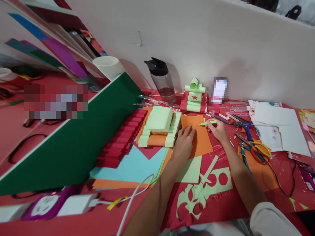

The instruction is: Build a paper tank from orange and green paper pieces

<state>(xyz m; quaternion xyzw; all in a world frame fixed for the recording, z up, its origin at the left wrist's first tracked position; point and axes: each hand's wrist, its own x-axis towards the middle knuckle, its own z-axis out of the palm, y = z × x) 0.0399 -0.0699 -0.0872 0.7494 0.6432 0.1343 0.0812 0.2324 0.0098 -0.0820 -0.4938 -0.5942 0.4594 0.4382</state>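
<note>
An orange paper sheet [203,142] lies on the red table under my left hand [184,142], whose fingers are spread flat across its left part. My right hand [216,128] pinches a light green pen [208,123], with the pen's tip over the sheet's upper right area. Left of the sheet sits a stacked paper model [159,119] with a pale green top and orange and green rolls. Behind stands a smaller red and green paper model [194,97] bearing a red star. Below the sheet are pale green paper offcuts [218,180] with round holes.
Red pleated paper [123,137] lies beside a green divider board [73,150]. A water bottle [162,80] and a phone [220,90] stand by the wall. Right are a glue gun [244,127], scissors [258,149], and white sheets [283,123]. A charger cable [134,196] crosses the front.
</note>
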